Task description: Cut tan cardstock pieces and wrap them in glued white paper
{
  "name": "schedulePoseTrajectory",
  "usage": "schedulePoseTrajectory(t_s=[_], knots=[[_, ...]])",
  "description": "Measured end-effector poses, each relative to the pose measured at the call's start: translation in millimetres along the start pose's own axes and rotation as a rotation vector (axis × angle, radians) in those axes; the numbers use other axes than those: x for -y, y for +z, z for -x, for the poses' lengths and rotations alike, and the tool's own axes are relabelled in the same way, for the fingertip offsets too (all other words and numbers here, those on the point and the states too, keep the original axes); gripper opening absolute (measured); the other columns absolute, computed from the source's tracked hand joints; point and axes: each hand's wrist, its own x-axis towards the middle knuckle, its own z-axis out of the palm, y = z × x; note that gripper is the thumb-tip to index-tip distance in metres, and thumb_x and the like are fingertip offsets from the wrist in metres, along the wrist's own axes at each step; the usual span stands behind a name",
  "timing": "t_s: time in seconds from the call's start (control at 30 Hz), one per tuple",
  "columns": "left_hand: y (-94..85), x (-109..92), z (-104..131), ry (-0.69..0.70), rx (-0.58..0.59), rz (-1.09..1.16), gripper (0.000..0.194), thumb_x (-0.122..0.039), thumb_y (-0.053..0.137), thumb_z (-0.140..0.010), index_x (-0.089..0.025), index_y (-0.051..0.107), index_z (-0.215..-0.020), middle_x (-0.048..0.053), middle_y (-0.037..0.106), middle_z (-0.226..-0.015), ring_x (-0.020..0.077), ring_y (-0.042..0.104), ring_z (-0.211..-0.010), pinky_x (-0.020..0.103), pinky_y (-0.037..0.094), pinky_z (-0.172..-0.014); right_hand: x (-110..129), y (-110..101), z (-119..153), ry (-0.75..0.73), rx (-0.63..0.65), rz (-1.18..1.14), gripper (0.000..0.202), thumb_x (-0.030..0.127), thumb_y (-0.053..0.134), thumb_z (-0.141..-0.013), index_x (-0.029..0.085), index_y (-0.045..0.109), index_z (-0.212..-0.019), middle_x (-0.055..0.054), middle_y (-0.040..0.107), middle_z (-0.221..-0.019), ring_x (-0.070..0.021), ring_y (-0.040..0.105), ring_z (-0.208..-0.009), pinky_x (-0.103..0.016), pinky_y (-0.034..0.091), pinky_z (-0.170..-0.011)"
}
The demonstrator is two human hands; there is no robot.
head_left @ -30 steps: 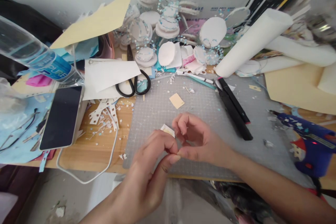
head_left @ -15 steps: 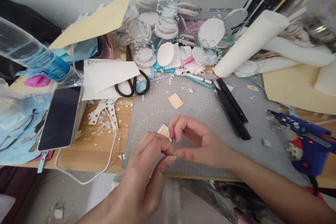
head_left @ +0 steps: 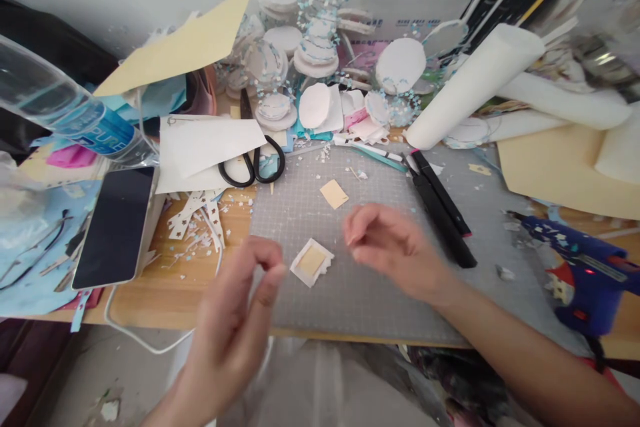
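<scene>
A small white square with a torn, ragged edge and a beige square centre (head_left: 311, 263) lies flat on the grey gridded cutting mat (head_left: 370, 307), between my two hands. To its left is my left hand (head_left: 240, 313), raised slightly, its fingers loosely bent and the thumb a little apart; nothing shows in it. On the other side hovers my right hand (head_left: 395, 253), fingers curled loosely, with no object visible at the fingertips. Farther back on the mat rests a small beige paper square (head_left: 334, 193), touched by neither hand.
Black-handled scissors (head_left: 254, 160) and a phone (head_left: 116, 223) lie left, near a water bottle (head_left: 85, 113). Two black pens (head_left: 440, 207) lie right of my right hand. A blue glue gun (head_left: 585, 260) sits at far right. White paper rolls (head_left: 475, 87) and white discs (head_left: 315, 53) crowd the back.
My hands, which met at the fingertips over the mat's front, have parted. The left moved left, the right up and slightly right, uncovering the white-and-beige square.
</scene>
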Motion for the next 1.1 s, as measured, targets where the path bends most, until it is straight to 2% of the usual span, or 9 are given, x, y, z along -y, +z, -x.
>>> schedulePoseTrajectory(t_s=[0.13,0.3,0.37,0.47,0.57,0.7,0.83,1.0,1.1], knots=[[-15.7,10.1,-1.6,-0.058,-0.212,-0.081,0.015,-0.024,0.039,-0.097,-0.022,0.051,-0.088,0.001,0.051,-0.084,0.0159,0.048,-0.081,0.028,0.034,-0.061,-0.5,-9.1,-8.2,-0.001,-0.295,-0.010,0.025,0.039,0.069,-0.080,0.021,0.057,-0.068,0.003,0.049,-0.064,-0.0102,0.041,-0.055,-0.025,0.032,-0.051],[-0.7,26.3,-6.1,0.075,-0.111,-0.314,0.015,-0.020,0.045,-0.094,-0.020,0.049,-0.080,0.001,0.052,-0.079,0.0172,0.049,-0.076,0.031,0.038,-0.069,-10.3,-12.7,-9.7,-0.049,-0.416,0.198,0.056,0.045,0.049,-0.093,0.019,0.034,-0.045,0.004,0.032,-0.044,-0.0102,0.030,-0.046,-0.029,0.024,-0.049],[11.7,31.4,-7.8,0.099,-0.041,-0.449,0.005,-0.024,0.055,-0.090,-0.019,0.054,-0.088,0.004,0.057,-0.088,0.0211,0.050,-0.084,0.036,0.039,-0.076,-12.3,-12.5,-8.7,-0.105,-0.423,0.381,0.052,0.042,0.043,-0.096,0.020,0.040,-0.049,0.002,0.039,-0.049,-0.0117,0.036,-0.049,-0.030,0.028,-0.051],[26.1,36.1,-8.8,0.094,0.033,-0.566,0.015,-0.027,0.060,-0.087,-0.020,0.057,-0.100,0.007,0.058,-0.097,0.0252,0.050,-0.091,0.040,0.039,-0.080,-12.6,-10.9,-8.0,-0.238,-0.365,0.697,0.020,0.029,0.044,-0.096,0.022,0.061,-0.087,-0.005,0.059,-0.084,-0.0171,0.053,-0.074,-0.032,0.042,-0.067],[32.0,36.2,-9.0,0.092,0.101,-0.535,0.005,-0.018,0.052,-0.090,-0.020,0.056,-0.094,0.005,0.058,-0.098,0.0236,0.048,-0.090,0.039,0.038,-0.079,-13.8,-9.0,-8.4,-0.349,-0.241,0.924,0.027,0.018,0.047,-0.092,0.026,0.054,-0.116,-0.008,0.057,-0.110,-0.0225,0.053,-0.099,-0.040,0.044,-0.084],[33.8,31.8,-9.5,0.103,0.176,-0.444,0.013,-0.009,0.045,-0.092,-0.019,0.048,-0.085,0.003,0.057,-0.090,0.0208,0.047,-0.085,0.035,0.038,-0.075,-18.6,-4.7,-8.5,-0.332,0.018,1.127,0.028,0.019,0.052,-0.089,0.025,0.056,-0.116,-0.008,0.059,-0.109,-0.0251,0.050,-0.104,-0.045,0.040,-0.092],[34.7,32.7,-9.6,0.106,0.086,-0.484,0.010,-0.011,0.051,-0.090,-0.020,0.046,-0.093,0.004,0.056,-0.097,0.0223,0.047,-0.089,0.037,0.039,-0.079,-22.2,0.8,-7.6,-0.229,0.176,1.262,0.024,0.026,0.054,-0.090,0.019,0.059,-0.112,-0.011,0.057,-0.112,-0.0278,0.046,-0.104,-0.048,0.038,-0.090],[31.2,38.5,-11.8,0.126,0.014,-0.543,0.024,-0.021,0.060,-0.087,-0.021,0.052,-0.110,0.008,0.058,-0.107,0.0267,0.049,-0.101,0.042,0.039,-0.087,-21.3,1.7,-6.1,-0.204,0.132,1.066,0.005,0.019,0.054,-0.088,0.019,0.053,-0.093,-0.007,0.058,-0.096,-0.0221,0.049,-0.092,-0.041,0.039,-0.085],[26.9,36.1,-13.9,0.125,0.013,-0.370,0.013,-0.019,0.056,-0.089,-0.021,0.058,-0.102,0.007,0.062,-0.101,0.0234,0.054,-0.096,0.038,0.041,-0.085,-18.8,2.9,-4.2,-0.121,0.094,0.773,0.004,0.018,0.051,-0.090,0.021,0.050,-0.088,-0.002,0.055,-0.083,-0.0160,0.050,-0.078,-0.032,0.042,-0.074]])
